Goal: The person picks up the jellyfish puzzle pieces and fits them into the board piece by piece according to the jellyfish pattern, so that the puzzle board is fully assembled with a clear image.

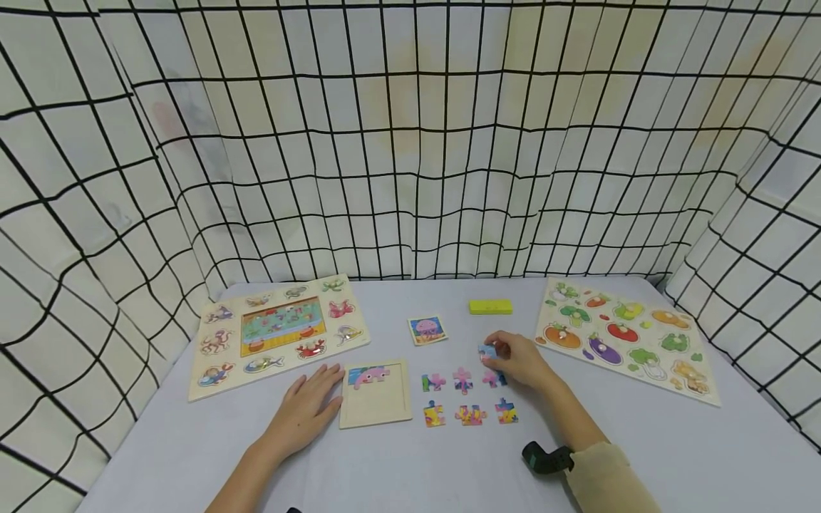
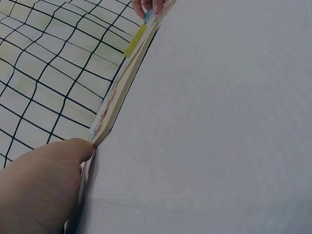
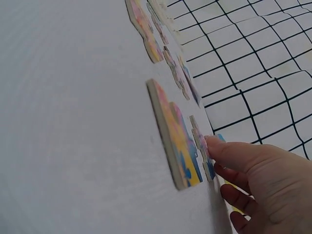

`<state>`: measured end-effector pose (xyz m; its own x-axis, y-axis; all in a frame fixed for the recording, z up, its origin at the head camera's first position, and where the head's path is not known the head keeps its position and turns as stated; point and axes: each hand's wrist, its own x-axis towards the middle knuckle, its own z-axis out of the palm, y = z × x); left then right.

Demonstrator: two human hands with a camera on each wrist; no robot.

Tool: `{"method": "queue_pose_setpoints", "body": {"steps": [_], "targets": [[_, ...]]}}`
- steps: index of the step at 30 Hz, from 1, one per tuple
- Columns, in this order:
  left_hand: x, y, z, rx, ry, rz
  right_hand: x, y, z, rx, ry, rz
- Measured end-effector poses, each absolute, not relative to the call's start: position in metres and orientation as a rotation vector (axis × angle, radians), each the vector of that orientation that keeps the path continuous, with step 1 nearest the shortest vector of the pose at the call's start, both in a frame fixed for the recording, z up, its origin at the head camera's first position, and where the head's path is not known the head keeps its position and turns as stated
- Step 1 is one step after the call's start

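My right hand (image 1: 521,362) pinches a light-blue jigsaw piece (image 1: 485,352) between thumb and fingers, just above the white table. In the right wrist view, the thumb (image 3: 226,152) covers most of that piece. Two rows of loose jigsaw pieces lie to its left and below, among them a yellow-and-pink piece (image 1: 471,415) and a pink piece (image 1: 462,380). My left hand (image 1: 308,412) lies flat with fairly straight fingers, touching the left edge of a square wooden puzzle tray (image 1: 375,415). Joined pieces showing a pink animal (image 1: 370,376) fill the tray's top part.
A sea-animal board (image 1: 221,367) lies at the left, a vegetable board (image 1: 631,342) at the right. Toward the back are a small pink octopus picture (image 1: 427,329) and a yellow block (image 1: 490,307). White walls with black grid lines (image 1: 417,157) surround the table.
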<state>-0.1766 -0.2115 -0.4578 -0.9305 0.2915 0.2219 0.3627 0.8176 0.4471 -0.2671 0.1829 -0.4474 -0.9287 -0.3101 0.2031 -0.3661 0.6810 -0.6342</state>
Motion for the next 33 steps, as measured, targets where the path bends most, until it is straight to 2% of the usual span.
{"method": "queue_pose_setpoints", "body": {"steps": [12, 33], "targets": [[-0.176, -0.209, -0.459, -0.523, -2.855, -0.725, -0.267, 0.186, -0.45, 0.491, -2.751, 1.207], [-0.175, -0.209, -0.456, -0.51, -2.865, -0.749, -0.26, 0.158, -0.433, 0.54, -2.675, 1.468]]}}
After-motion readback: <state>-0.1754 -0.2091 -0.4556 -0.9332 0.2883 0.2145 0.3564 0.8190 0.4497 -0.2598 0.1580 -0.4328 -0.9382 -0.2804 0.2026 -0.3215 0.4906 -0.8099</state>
